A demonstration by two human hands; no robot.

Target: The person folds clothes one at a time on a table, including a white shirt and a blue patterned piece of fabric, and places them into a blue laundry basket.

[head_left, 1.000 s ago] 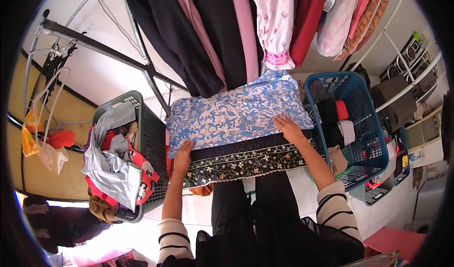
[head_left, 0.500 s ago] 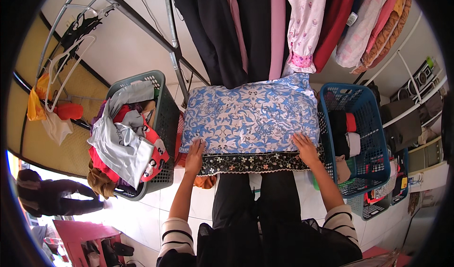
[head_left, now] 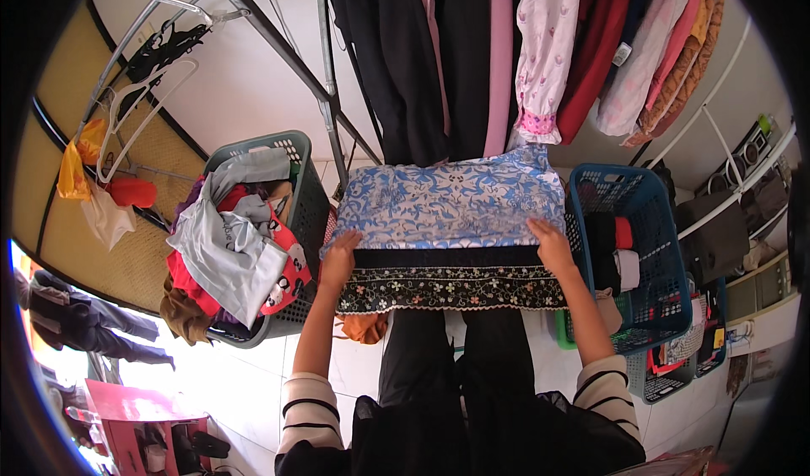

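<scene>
both hands are laid on a folded garment (head_left: 451, 223) that is held out flat in front of the person, above the lap. left hand (head_left: 339, 259) is placed at the garment's left edge, fingers extended over the seam where the blue-and-white floral cloth meets a black band; whether the thumb is tucked under the cloth cannot be told. right hand (head_left: 551, 246) is placed at the right edge on the same seam, fingers spread flat on top. striped sleeves are seen on both forearms.

the garment is shown as a wide rectangle: blue floral print on the far part, a plain black band across the middle, and a black border with small flowers (head_left: 447, 290) along the near edge. its far edge is located just below the hanging clothes (head_left: 540, 54), which are carried on a metal rail (head_left: 278, 33).

a grey laundry basket (head_left: 291, 181), piled with mixed clothing, is positioned just beside the garment on the left. a blue basket (head_left: 654, 248), holding folded items, is positioned just beside it on the right. empty hangers (head_left: 148, 96) are hung on the rail at far left. white floor tiles (head_left: 253, 375) are visible below.
</scene>
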